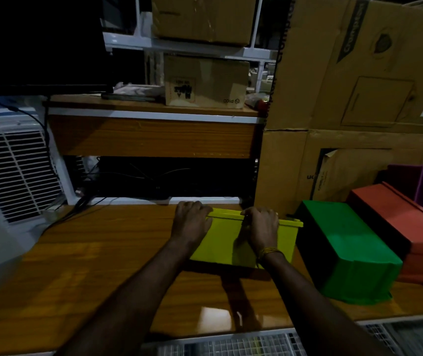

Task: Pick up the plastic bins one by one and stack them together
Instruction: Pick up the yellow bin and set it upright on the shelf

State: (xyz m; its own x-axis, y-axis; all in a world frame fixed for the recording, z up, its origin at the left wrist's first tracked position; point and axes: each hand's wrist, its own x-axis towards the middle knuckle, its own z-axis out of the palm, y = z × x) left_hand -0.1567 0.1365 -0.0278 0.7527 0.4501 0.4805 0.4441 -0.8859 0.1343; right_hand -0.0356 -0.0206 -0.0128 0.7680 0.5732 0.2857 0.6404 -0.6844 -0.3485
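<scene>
A yellow plastic bin (220, 242) lies on the wooden table (102, 253), its near wall facing me. My left hand (191, 222) grips its far rim at the left end, fingers curled over the edge. My right hand (261, 227) grips the same rim further right. To the right sit a green bin (346, 250) and a red bin (415, 237), both upside down. A purple bin (421, 186) stands behind the red one against the cardboard.
A white air cooler (12, 170) stands at the left. Behind the table is a wooden shelf unit (151, 134) with cables beneath and a cardboard box (205, 83) on top. Large cardboard boxes (359, 98) wall off the right. A wire grid (256, 345) lies below the table's near edge.
</scene>
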